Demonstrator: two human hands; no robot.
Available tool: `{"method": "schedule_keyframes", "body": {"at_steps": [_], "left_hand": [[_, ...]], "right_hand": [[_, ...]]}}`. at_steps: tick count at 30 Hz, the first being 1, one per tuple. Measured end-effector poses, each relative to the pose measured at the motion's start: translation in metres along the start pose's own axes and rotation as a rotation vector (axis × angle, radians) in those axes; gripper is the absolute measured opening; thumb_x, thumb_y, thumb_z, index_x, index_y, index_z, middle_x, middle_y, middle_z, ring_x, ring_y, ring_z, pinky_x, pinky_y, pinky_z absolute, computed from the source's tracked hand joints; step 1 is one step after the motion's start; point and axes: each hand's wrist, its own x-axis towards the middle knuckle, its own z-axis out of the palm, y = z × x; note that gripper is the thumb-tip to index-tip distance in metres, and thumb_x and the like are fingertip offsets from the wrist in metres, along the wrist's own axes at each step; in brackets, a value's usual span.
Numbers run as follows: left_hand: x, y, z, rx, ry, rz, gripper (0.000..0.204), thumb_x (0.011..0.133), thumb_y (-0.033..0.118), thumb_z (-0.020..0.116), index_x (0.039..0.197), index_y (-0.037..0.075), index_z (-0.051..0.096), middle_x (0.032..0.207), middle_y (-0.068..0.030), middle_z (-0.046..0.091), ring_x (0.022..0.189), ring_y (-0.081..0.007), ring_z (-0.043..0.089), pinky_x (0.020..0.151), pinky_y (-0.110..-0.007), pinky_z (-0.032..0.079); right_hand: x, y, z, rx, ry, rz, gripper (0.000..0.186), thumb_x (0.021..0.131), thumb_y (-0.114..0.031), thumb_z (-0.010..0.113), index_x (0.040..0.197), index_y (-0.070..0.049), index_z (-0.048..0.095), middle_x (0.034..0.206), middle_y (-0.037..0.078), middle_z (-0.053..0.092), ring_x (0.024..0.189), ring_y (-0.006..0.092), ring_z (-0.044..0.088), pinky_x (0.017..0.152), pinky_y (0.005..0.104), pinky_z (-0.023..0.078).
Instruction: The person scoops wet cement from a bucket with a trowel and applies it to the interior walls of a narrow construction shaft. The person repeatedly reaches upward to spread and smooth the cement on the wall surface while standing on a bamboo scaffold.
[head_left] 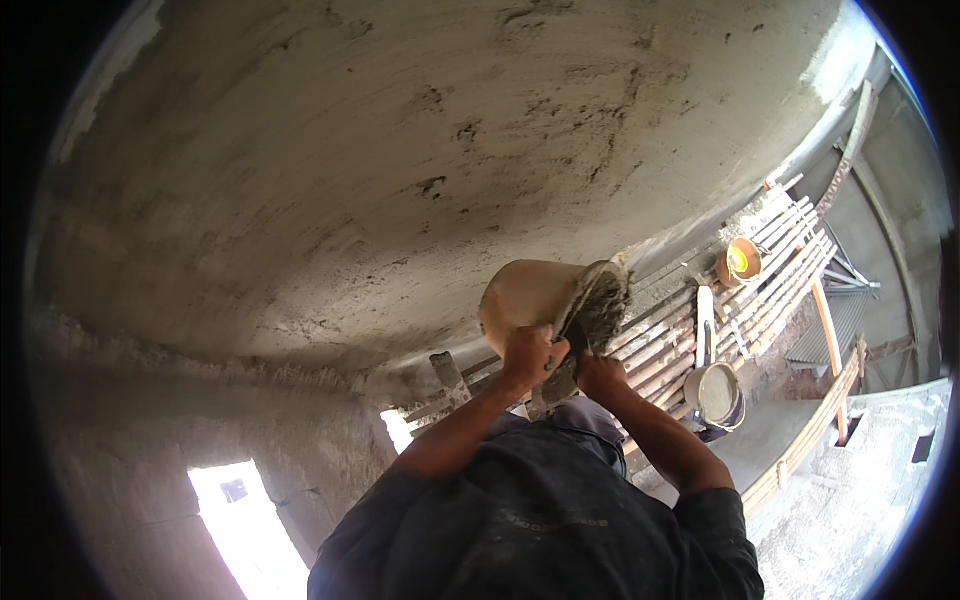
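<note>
A pale bucket [530, 290] is tipped on its side in front of me, its mouth facing right. Grey mortar [603, 303] coats the inside of the mouth. My left hand [535, 356] is closed on the bucket's near rim. Just to its right, my right hand [602, 379] is closed at the lower side of the mouth. Something dark shows between the two hands, but what the right fingers hold is hidden. A grey, mortar-smeared flat piece [553, 388] sits below the hands, partly covered by them.
A plastered wall [380, 170] with rough patches curves overhead. Scaffold poles [670, 345] form a platform at right, carrying an orange bucket [727, 268], a pale board [706, 325] and a bucket of grey mix [714, 394]. A pole railing [805, 440] runs beyond. A bright opening [245, 525] is at lower left.
</note>
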Motion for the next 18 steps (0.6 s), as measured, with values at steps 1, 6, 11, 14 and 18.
{"method": "schedule_keyframes", "body": {"at_steps": [1, 6, 11, 14, 18], "left_hand": [[0.001, 0.003, -0.001, -0.014, 0.001, 0.017, 0.025, 0.08, 0.026, 0.067, 0.069, 0.005, 0.058, 0.053, -0.0124, 0.041, 0.049, -0.0332, 0.046, 0.046, -0.043, 0.031], [-0.017, -0.013, -0.019, -0.065, -0.002, -0.044, 0.025, 0.077, 0.023, 0.066, 0.075, 0.0, 0.057, 0.06, -0.0129, 0.05, 0.051, -0.0334, 0.052, 0.048, -0.042, 0.039], [-0.03, 0.006, -0.045, -0.655, 0.194, -1.164, 0.029, 0.072, 0.023, 0.064, 0.08, -0.005, 0.061, 0.062, -0.0095, 0.059, 0.055, -0.0236, 0.06, 0.05, -0.038, 0.046], [-0.053, -0.006, -0.029, -0.448, 0.341, -1.22, 0.028, 0.07, 0.021, 0.065, 0.083, -0.004, 0.063, 0.065, -0.0084, 0.061, 0.058, -0.0164, 0.06, 0.051, -0.034, 0.046], [-0.065, -0.011, -0.003, -0.277, 0.575, -1.294, 0.026, 0.07, 0.021, 0.066, 0.075, -0.004, 0.063, 0.061, -0.0074, 0.06, 0.055, -0.0146, 0.057, 0.049, -0.032, 0.043]], "right_hand": [[-0.006, -0.004, 0.002, 0.034, -0.091, -0.04, 0.043, 0.083, -0.031, 0.054, 0.113, 0.001, 0.052, 0.106, 0.022, 0.062, 0.095, 0.0341, 0.063, 0.08, 0.0452, 0.05], [-0.019, -0.016, -0.017, 0.51, -0.181, -0.244, 0.042, 0.076, -0.032, 0.062, 0.1, 0.002, 0.061, 0.082, 0.023, 0.065, 0.089, 0.0361, 0.064, 0.075, 0.0428, 0.05], [-0.023, -0.003, -0.049, 0.692, -0.091, -0.331, 0.03, 0.077, -0.025, 0.064, 0.093, 0.0, 0.06, 0.079, 0.021, 0.064, 0.073, 0.0333, 0.065, 0.062, 0.0398, 0.049], [0.008, 0.036, -0.043, 0.501, 0.042, -0.403, 0.029, 0.077, -0.026, 0.064, 0.093, -0.002, 0.059, 0.078, 0.022, 0.063, 0.073, 0.0379, 0.063, 0.062, 0.0431, 0.05], [0.028, 0.079, -0.088, 0.289, -0.008, -0.408, 0.03, 0.075, -0.029, 0.062, 0.093, -0.005, 0.059, 0.085, 0.021, 0.064, 0.081, 0.0388, 0.063, 0.069, 0.0466, 0.051]]}}
